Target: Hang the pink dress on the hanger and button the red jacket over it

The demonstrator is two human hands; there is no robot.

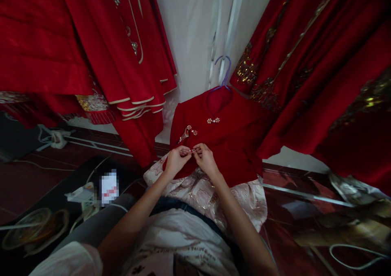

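Note:
A red garment with an open neckline hangs on a purple hanger in front of me, its lower part over my lap. My left hand and my right hand meet at its lower front, fingertips pinched together. Between them shows a small pearly clasp, mostly covered by the fingers, so its two halves cannot be told apart. Above the hands, a pearl flower clasp sits at the neckline. To its left is a beaded ornament with pearl flowers.
Red garments with pale trim hang at left, and sequined red ones at right. Pale brocade cloth lies across my lap. A dark surface at left bears a blurred-out phone-like item, cables and a coiled roll.

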